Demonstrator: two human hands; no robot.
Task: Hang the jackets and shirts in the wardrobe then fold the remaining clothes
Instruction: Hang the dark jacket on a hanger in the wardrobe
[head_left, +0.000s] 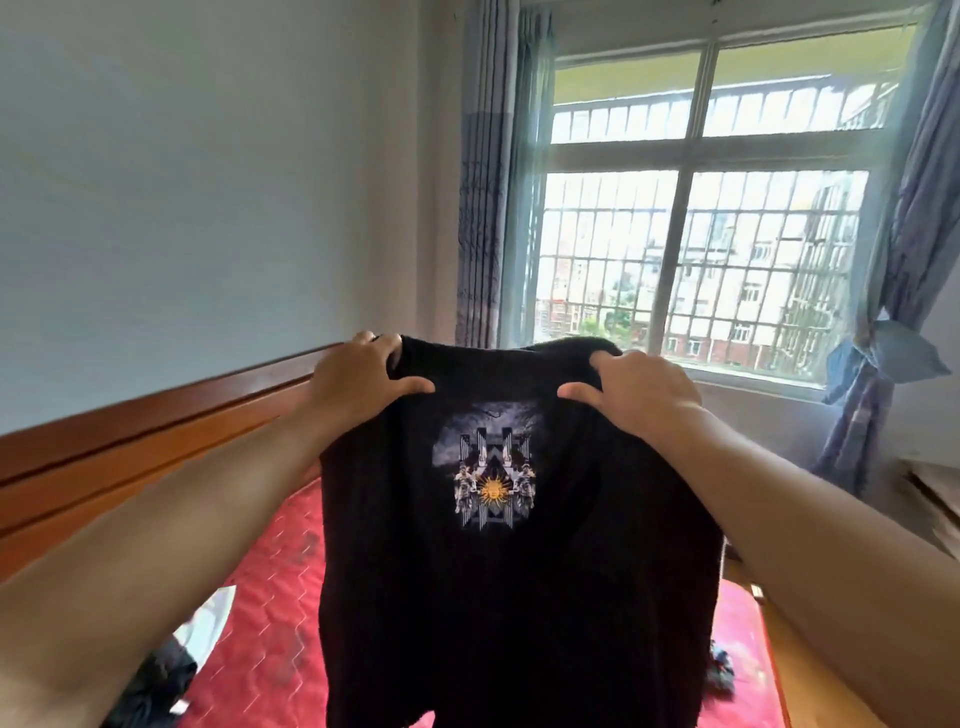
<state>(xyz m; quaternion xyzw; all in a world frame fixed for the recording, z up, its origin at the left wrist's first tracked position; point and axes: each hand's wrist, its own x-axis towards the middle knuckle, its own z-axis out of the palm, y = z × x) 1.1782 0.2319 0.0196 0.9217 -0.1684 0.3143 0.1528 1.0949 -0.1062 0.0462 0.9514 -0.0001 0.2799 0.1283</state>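
A black t-shirt (519, 597) with a grey and gold printed picture hangs in front of me, held up by its top edge. My left hand (358, 379) grips the top left corner and my right hand (634, 395) grips the top right corner. The shirt dangles above a red quilted mattress (270, 597). A dark and white heap of clothes (171, 660) lies on the mattress at the lower left, partly hidden by my left arm. A small patterned cloth (722, 670) shows at the mattress's right edge.
A wooden headboard (156, 441) runs along the left wall. A barred window (701, 234) with blue curtains (483, 182) fills the far wall. Stacked cardboard (930, 499) lies on the floor at the right.
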